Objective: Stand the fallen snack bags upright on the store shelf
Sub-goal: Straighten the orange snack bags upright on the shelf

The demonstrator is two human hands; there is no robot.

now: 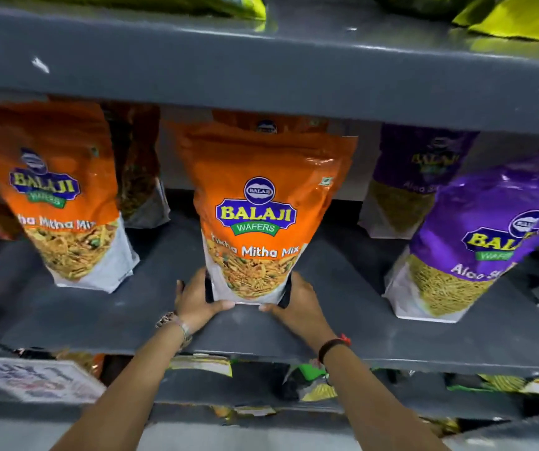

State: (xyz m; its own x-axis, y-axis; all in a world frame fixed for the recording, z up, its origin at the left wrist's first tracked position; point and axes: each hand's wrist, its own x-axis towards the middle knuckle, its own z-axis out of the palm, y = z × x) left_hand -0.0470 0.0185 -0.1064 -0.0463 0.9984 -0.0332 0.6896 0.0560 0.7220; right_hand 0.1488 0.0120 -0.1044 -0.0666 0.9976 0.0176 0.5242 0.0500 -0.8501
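The fingers point(186, 289) of both hands curl around the lower corners of the middle orange snack bag point(261, 206), left hand point(196, 299) and right hand point(300, 301) clasping its base on the grey shelf point(343, 320). To finish well, the person should press the base flat and release gently, judging the bag nearly upright between its neighbours.

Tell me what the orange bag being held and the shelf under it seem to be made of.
Orange bag: looks like glossy plastic film, given the sheen and creases, with a clear window showing the snack mix. Shelf: probably grey-painted metal, semi-matte, with scuffs and chips along the edges. Left hand and right hand grip the bag's base.
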